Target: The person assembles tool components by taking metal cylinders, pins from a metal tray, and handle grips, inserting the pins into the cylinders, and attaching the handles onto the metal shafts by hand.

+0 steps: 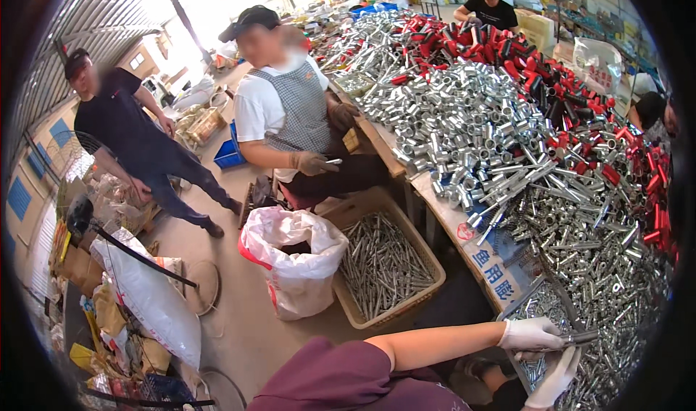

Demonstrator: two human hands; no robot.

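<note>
My left hand [533,334], in a white glove, reaches in from the lower middle and is closed around a few slim silver metal rods [581,337]. Just below it, my right hand [554,382], also gloved in white, has its fingers stretched up toward the rods, close to or touching their underside. Under and beside both hands lies a heap of small silver metal parts [609,295] on the table. A grey-rimmed tray [523,295] with small bits in it sits next to my left hand.
The long table carries heaped metal sockets [464,114] and red-handled pieces [522,67]. Left of it are a beige crate [435,284] of metal rods and a white sack [293,295]. A co-worker in a checked apron [293,99] sits there; another person [134,128] stands farther left.
</note>
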